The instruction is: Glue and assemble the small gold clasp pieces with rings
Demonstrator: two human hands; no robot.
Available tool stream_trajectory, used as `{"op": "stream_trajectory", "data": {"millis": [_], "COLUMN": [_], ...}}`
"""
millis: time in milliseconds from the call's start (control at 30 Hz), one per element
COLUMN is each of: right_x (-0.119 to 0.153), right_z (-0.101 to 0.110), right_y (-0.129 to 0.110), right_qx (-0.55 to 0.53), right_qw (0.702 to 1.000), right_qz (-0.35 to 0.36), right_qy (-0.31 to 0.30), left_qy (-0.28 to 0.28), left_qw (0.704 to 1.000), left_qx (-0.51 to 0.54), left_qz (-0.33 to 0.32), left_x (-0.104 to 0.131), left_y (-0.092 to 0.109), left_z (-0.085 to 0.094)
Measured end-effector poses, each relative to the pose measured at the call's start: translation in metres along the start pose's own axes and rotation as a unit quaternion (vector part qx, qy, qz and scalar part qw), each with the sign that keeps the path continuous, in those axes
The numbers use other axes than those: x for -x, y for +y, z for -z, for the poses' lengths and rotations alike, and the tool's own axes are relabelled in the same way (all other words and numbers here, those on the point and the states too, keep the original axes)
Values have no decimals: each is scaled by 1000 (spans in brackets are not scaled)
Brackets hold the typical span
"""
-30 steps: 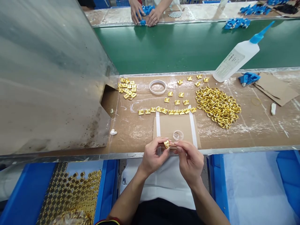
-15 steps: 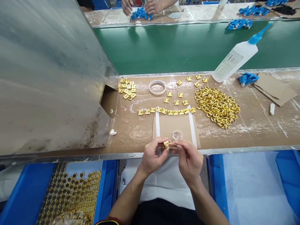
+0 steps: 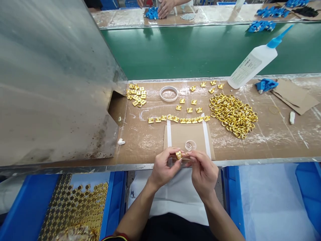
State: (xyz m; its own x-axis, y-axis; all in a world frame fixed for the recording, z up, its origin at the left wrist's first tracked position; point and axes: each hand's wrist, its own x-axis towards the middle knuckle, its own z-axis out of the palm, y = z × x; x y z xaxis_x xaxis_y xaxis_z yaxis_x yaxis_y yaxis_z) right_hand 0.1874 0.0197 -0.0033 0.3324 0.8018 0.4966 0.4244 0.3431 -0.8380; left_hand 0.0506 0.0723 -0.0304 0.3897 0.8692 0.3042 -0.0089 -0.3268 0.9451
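Observation:
My left hand (image 3: 164, 167) pinches a small gold ornament (image 3: 179, 155) between thumb and fingers, just over the bench's front edge. My right hand (image 3: 204, 170) is closed on a thin reddish-brown stick (image 3: 185, 154), whose tip meets the ornament or lies right beside it. Behind the fingers, a small clear round cup (image 3: 190, 145) rests on a cardboard pad (image 3: 184, 134) with two white tape strips. Beyond the pad runs a row of similar gold pieces (image 3: 176, 119), with several more scattered behind it. A heap of gold rings (image 3: 234, 115) lies to the right.
A metal housing (image 3: 55, 83) rises at left, near a gold cluster (image 3: 136, 95) and a white tape roll (image 3: 160, 93). A white bottle (image 3: 252, 65) leans back right, before the green belt (image 3: 188, 50). Blue bins (image 3: 117, 197) flank my lap. Across the belt, another person's hands (image 3: 165, 7) handle blue pieces.
My hands stay almost in place, still holding the ornament and stick. Across the belt, the other person's hands have shifted around the blue pieces.

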Motion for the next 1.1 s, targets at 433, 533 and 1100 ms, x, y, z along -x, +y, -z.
{"op": "stream_trajectory", "data": {"millis": [433,533,1100], "right_x": [-5,-4,-1], "right_z": [1,2,0], "right_y": [-3,-4,-4], "right_qx": [16,15,3], "right_qw": [999,999,1000], "right_qz": [27,25,-3], "right_qy": [-11,-14,15], "left_qy": [4,5,-10], "left_qw": [1000,1000,999], "left_qx": [-8,-6,23], "left_qz": [0,1,31], "left_x": [-1,0,1], "left_y": [2,2,-1], "left_z": [-1,0,0]}}
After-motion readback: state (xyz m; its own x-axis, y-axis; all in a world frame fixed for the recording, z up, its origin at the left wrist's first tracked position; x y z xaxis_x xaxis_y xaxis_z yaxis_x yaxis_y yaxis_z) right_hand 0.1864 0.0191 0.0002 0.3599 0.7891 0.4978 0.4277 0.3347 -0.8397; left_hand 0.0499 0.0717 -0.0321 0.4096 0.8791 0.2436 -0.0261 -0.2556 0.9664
